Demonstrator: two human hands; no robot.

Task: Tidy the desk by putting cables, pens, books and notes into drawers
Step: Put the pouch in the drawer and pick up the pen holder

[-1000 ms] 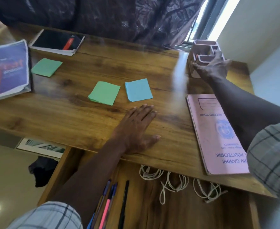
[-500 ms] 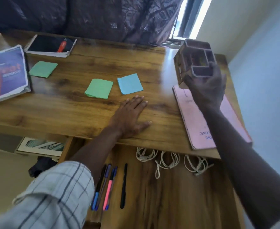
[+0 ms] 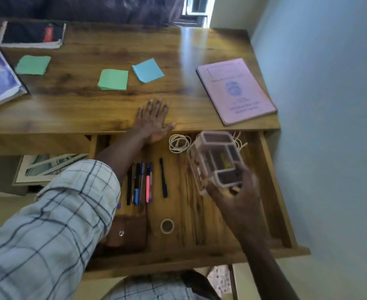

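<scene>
Organizer held by right fingers, over drawer.

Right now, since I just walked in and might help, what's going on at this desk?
A person's right hand holds a pink desk organizer above the open drawer, where pens and coiled white cables already lie. The left hand rests flat on the desk edge. Three sticky notes and a pink book still lie on the desktop.

Print on the pink book is blurred, and the organizer half hides a white cable.
</scene>
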